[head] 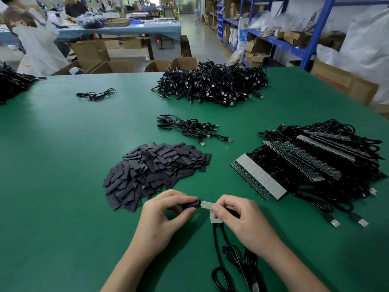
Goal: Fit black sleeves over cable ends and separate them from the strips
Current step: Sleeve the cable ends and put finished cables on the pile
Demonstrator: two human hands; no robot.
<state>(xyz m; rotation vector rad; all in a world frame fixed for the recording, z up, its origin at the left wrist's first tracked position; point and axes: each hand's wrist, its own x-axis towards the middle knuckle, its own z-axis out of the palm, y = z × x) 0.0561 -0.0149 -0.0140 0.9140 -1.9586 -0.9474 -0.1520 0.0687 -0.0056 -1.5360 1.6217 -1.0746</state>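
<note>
My left hand point(162, 213) pinches a black sleeve point(190, 204) whose mouth meets a small white-backed board piece point(207, 204). My right hand point(237, 218) pinches that short strip point(213, 217) of boards, from which two black cables point(219, 245) hang toward me and coil on the green table point(63, 165). A heap of loose black sleeves point(155, 171) lies just beyond my left hand. Long strips with cables attached point(259, 178) are stacked at the right.
A few sleeved cables point(189, 128) lie mid-table, a big pile of cables point(212, 87) sits behind them, one cable point(94, 94) lies far left. Cardboard boxes point(113, 66) stand past the far edge, blue shelving point(273, 39) at the right, and people work at another table.
</note>
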